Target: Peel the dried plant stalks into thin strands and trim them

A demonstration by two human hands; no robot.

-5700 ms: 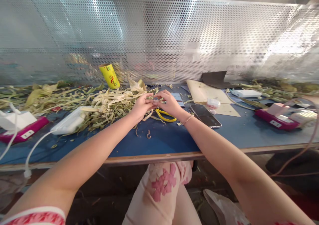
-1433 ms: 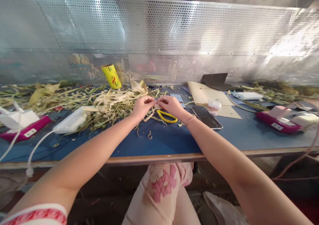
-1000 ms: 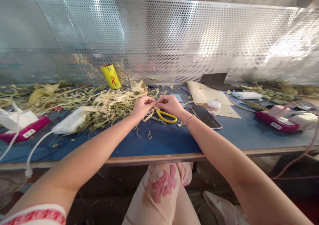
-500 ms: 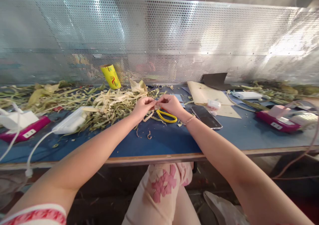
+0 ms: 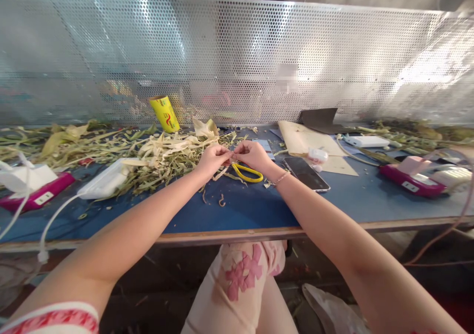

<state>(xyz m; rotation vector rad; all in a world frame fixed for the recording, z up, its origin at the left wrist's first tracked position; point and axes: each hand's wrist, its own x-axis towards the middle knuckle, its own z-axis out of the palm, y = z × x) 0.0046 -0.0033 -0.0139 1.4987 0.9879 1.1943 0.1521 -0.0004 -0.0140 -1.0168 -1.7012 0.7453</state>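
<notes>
together, left hand [image 5: 214, 159] and right hand [image 5: 255, 156] obscure whether anything is pinched.

Wearing a short white sleeve [image 5: 55, 319] on the left arm [image 5: 140, 220], finished with a chunky red patterned band between white edges. Can just catch a sliver of red [image 5: 424, 332] at the very bottom on the right side, too cut off to make out. Also sporting a skinny pinkish bracelet [image 5: 282, 178] on the right wrist, maybe beaded, too small to tell. Down below, rocking creased pale creamy-pink bottoms [image 5: 211, 299] with a big blocky pink flower-ish design [image 5: 242, 275] and a smaller pink bit [image 5: 275, 271] round the side.
</notes>
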